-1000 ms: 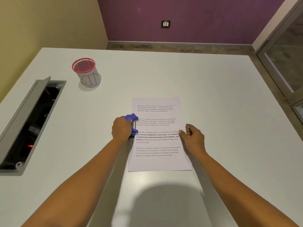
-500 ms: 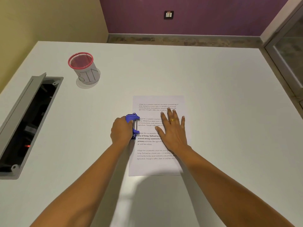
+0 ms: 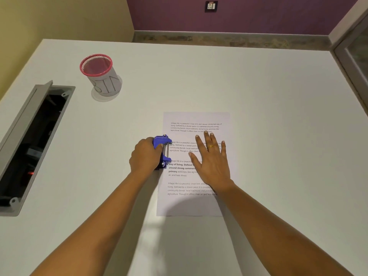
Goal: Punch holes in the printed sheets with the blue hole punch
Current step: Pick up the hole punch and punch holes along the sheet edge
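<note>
The printed sheets (image 3: 185, 204) lie flat in the middle of the white table (image 3: 278, 116), text facing up. The blue hole punch (image 3: 162, 141) sits over the middle of their left edge. My left hand (image 3: 145, 156) is wrapped over the punch from the left, thumb on top. My right hand (image 3: 213, 160) rests flat on the sheets with fingers spread, a ring on one finger, just right of the punch.
A mesh cup with a red rim and the word BIN (image 3: 100, 75) stands at the back left. An open grey cable hatch (image 3: 29, 144) is sunk into the table at the far left. A glass door frame (image 3: 354, 46) is at the right.
My right hand moved from the sheets' right edge onto their middle and flattened with fingers spread. My left hand stayed on the punch.
</note>
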Demonstrator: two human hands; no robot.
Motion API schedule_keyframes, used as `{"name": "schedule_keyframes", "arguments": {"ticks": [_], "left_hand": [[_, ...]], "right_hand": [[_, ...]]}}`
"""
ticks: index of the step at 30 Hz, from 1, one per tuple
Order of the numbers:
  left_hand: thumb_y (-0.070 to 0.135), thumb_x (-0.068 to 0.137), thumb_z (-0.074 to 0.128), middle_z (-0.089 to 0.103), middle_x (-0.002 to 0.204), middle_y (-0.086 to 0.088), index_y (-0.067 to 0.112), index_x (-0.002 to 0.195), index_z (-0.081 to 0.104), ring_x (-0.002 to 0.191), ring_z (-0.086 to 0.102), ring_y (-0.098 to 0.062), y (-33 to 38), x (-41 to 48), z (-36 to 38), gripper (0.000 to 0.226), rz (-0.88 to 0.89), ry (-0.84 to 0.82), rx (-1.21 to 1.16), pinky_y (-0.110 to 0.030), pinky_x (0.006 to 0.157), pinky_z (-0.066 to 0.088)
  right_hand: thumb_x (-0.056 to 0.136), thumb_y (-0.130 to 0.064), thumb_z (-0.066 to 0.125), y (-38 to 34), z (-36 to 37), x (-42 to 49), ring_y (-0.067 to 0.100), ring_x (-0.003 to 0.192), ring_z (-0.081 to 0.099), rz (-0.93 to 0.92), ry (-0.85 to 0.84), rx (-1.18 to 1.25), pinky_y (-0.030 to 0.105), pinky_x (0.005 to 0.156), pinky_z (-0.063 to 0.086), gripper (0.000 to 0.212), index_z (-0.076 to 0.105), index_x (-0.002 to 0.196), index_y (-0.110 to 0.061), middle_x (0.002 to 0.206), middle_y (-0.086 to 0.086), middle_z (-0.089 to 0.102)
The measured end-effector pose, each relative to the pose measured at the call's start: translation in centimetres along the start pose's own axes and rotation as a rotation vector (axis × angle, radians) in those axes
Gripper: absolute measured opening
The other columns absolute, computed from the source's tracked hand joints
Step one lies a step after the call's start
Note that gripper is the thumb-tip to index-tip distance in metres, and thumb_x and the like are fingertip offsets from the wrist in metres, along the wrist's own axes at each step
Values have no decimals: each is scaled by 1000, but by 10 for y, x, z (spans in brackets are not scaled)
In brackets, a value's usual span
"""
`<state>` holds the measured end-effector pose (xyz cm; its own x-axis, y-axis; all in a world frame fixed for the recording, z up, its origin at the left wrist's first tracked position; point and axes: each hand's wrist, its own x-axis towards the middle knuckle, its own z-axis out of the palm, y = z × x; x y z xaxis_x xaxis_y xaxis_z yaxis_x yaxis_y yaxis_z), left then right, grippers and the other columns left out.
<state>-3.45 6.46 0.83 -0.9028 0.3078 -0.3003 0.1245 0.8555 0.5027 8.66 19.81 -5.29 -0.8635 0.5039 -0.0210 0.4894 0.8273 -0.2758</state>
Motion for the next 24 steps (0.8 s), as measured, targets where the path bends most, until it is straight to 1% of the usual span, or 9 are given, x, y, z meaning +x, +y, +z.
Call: {"name": "schedule_keyframes", "arguments": {"ticks": [2,4,7,10,13,15,21,24], "left_hand": [[35,94,40,59,121,-6,17,122,53,109,53,-30,0,4,-2,36,-15,8,19,-36,80,38],[39,95,33,53,130,-6,17,126,50,121,45,-29,1,10,-4,41,-1,51,-12,-42,90,38],[38,96,30,46,137,-8,14,128,47,130,35,-28,4,26,-3,43,60,133,10,-47,101,30],[38,97,29,44,139,-8,15,128,46,134,29,-25,6,45,2,43,94,179,83,-52,107,20],[39,96,29,38,143,-7,16,130,44,140,20,-24,4,57,7,44,113,181,152,-59,109,10],[39,96,29,35,146,-7,17,131,43,142,14,-25,2,60,9,44,120,186,184,-62,109,7],[33,97,30,39,144,-8,14,128,46,143,14,-28,-3,57,11,40,191,260,334,-66,107,8],[33,98,29,40,143,-7,14,129,45,143,14,-30,-3,57,11,40,229,271,382,-68,105,7]], "right_hand": [[88,-57,15,1,1,0,21,145,10,2,6,-5,45,116,1,65,21,144,-25,156,5,17],[88,-56,14,1,2,1,21,145,9,4,5,-17,45,116,1,65,20,145,-25,156,5,16],[87,-57,12,1,2,1,21,145,8,9,0,-26,46,116,2,66,20,145,-25,156,4,15],[87,-57,12,1,2,1,21,145,10,9,-1,-33,46,116,3,66,21,144,-25,156,4,16],[88,-56,15,0,2,1,22,144,13,8,21,-39,47,117,6,65,25,143,-24,155,5,20],[88,-55,16,0,3,1,22,144,16,9,34,-45,47,117,8,64,27,143,-24,154,5,22],[92,-52,25,1,8,-1,22,141,25,1,107,-50,46,116,13,57,35,140,-23,150,6,32],[93,-49,29,2,12,-2,23,138,31,-13,166,-69,47,114,19,54,40,137,-20,147,8,38]]}}
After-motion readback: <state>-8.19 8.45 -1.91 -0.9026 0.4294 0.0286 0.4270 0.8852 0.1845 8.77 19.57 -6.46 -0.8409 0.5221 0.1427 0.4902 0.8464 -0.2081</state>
